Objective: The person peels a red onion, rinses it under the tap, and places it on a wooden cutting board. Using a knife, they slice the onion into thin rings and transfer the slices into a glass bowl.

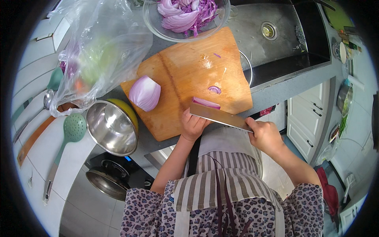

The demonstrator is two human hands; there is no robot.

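Note:
My right hand [265, 133] grips the handle of a broad-bladed kitchen knife [220, 116], whose blade spans the near edge of the wooden cutting board [189, 62]. At the blade's other end is my left hand [193, 124], fingers bent against or just under it; whether they hold anything is hidden. Just beyond the blade lies a cut wedge of red onion [206, 102], with a small onion slice [214, 89] farther up. A larger piece of red onion [145, 93] rests at the board's left. Sliced onion and shredded purple cabbage [189, 14] fill a clear bowl [174, 38] at the board's far edge.
Left of the board stand a tilted steel bowl [112, 127] and a clear plastic bag [103, 56] with vegetables. A green slotted spoon [74, 127] hangs on the tiled wall. A lidded pan [108, 182] sits on the cooktop at lower left. The sink [251, 26] lies at upper right.

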